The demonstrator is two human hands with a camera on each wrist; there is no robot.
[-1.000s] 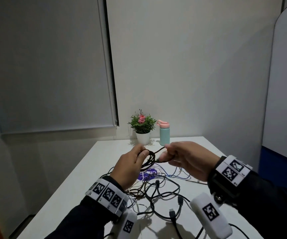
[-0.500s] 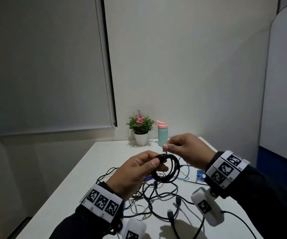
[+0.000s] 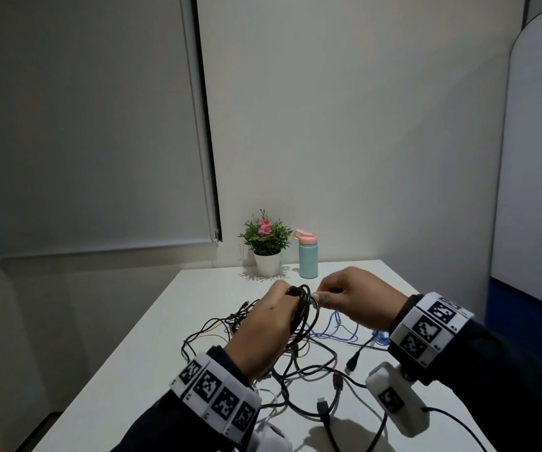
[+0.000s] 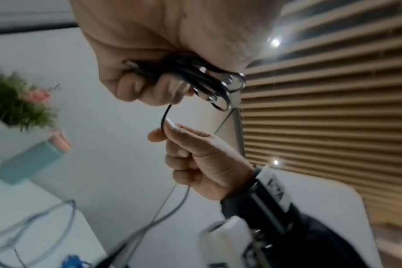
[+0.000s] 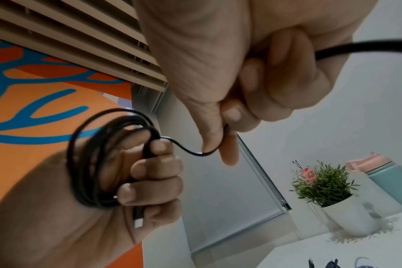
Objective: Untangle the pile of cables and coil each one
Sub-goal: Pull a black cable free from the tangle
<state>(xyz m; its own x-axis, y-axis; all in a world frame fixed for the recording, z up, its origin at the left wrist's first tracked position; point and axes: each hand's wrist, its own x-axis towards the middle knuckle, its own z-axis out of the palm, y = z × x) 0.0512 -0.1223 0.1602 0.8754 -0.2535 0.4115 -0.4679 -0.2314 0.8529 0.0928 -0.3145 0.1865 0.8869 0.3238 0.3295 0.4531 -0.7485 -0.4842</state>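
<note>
Our left hand [image 3: 264,324] clenches the thin black rubber cable coil [image 5: 96,163], our right hand [image 3: 357,300] pinches its tail — slack there may let loops spring loose.

Bearing everything: a white table [image 3: 126,370]. Lying tangled across its middle: a pile of black and grey cables [image 3: 299,370], a blue cable [image 3: 338,327] trailing toward 3 o'clock. Standing at 12 o'clock, just beside each other: a potted plant [image 3: 267,252] and a teal bottle [image 3: 307,256].
</note>
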